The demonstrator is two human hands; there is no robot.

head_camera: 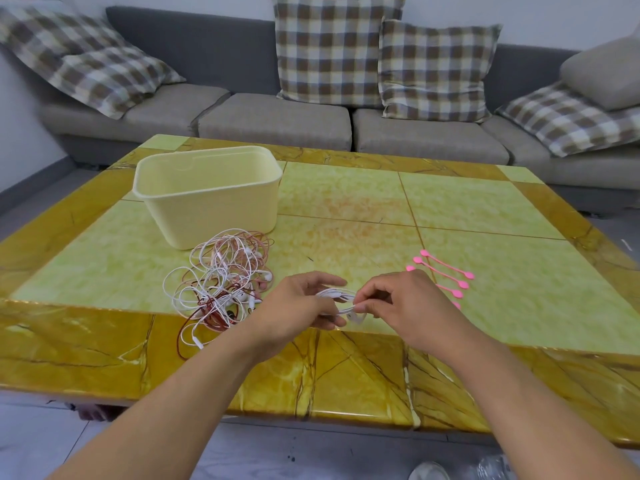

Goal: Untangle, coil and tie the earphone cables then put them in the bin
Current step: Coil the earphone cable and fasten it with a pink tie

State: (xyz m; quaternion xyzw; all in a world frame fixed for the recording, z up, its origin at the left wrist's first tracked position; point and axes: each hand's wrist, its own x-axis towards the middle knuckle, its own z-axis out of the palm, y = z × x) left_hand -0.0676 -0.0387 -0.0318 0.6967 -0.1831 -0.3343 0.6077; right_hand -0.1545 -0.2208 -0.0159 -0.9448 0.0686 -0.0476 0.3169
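A small coil of white earphone cable hangs between my two hands above the table's near edge. My left hand grips the coil from the left. My right hand pinches a strand of it at the right. A tangle of white, pink and dark red earphone cables lies on the table to the left of my hands. Behind the tangle stands the cream plastic bin, whose inside I cannot see into. Several pink cable ties lie in a row to the right, partly hidden by my right hand.
The yellow-green marble-patterned table spreads under everything. A grey sofa with checked cushions stands behind it. Grey floor tiles show below the table's front edge.
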